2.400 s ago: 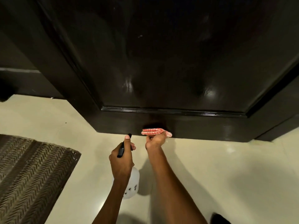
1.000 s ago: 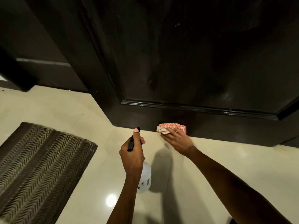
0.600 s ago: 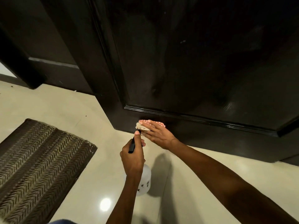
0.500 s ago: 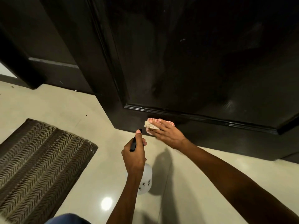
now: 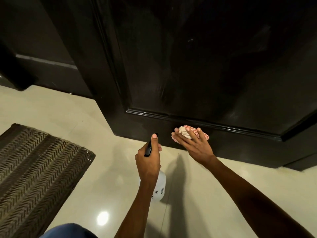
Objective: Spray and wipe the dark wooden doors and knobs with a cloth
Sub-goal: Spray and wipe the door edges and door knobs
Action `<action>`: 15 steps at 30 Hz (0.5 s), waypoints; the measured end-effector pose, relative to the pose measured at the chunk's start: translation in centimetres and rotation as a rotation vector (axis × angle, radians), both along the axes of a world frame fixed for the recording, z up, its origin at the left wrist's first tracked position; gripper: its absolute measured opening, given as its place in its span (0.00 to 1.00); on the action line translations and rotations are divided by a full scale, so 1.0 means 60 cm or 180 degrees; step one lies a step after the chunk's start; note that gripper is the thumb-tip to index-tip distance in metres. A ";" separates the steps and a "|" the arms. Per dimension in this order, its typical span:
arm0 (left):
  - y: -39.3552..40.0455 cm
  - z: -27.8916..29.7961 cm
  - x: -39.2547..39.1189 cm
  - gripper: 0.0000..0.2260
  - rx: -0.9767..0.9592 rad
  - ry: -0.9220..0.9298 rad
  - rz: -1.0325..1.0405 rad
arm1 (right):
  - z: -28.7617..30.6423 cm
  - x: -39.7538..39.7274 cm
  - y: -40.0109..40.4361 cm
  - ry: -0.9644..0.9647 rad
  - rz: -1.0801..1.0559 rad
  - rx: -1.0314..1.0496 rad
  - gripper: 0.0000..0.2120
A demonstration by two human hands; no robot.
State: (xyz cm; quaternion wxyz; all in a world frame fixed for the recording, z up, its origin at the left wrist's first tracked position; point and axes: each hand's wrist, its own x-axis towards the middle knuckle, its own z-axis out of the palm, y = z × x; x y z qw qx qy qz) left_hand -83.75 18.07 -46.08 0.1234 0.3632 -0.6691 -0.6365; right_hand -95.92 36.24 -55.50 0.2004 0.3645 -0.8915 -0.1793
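Door (image 5: 197,66): dark, glossy, fills upper frame. Cloth (image 5: 190,133), red-check, now pressed on bottom rail by right hand (image 5: 193,145), fingers spread flat; 0.5 s ago it sat further left, so wipe is tracking rightward along rail. Left hand (image 5: 148,160) wrapped round spray bottle (image 5: 160,188), held off door. Rail meets floor (image 5: 223,186) just below cloth; open room to right, mat (image 5: 34,165) well apart.

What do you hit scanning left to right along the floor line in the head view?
Doormat → left hand gripping the spray bottle → right hand pressing the cloth on the door.
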 end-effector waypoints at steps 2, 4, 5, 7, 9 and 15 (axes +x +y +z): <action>-0.013 -0.003 0.000 0.23 -0.0046 -0.0011 0.0094 | 0.005 -0.003 -0.038 0.0012 0.0099 0.0034 0.46; -0.025 -0.005 0.003 0.24 -0.0114 -0.0034 0.0175 | 0.011 -0.007 -0.093 -0.0086 0.0330 0.0148 0.44; -0.029 -0.005 0.006 0.24 -0.0157 -0.0048 0.0207 | 0.017 -0.011 -0.125 -0.0126 0.0447 0.0216 0.43; -0.039 -0.003 0.011 0.25 -0.0237 -0.0030 0.0277 | 0.036 -0.020 -0.187 -0.0185 0.0698 0.0390 0.43; -0.048 0.004 0.016 0.24 -0.0308 0.0001 0.0350 | 0.054 -0.025 -0.226 -0.0218 0.0849 0.0570 0.43; -0.042 0.024 0.016 0.25 -0.0307 0.0089 0.0305 | 0.047 -0.029 -0.147 -0.0101 0.0526 0.0065 0.47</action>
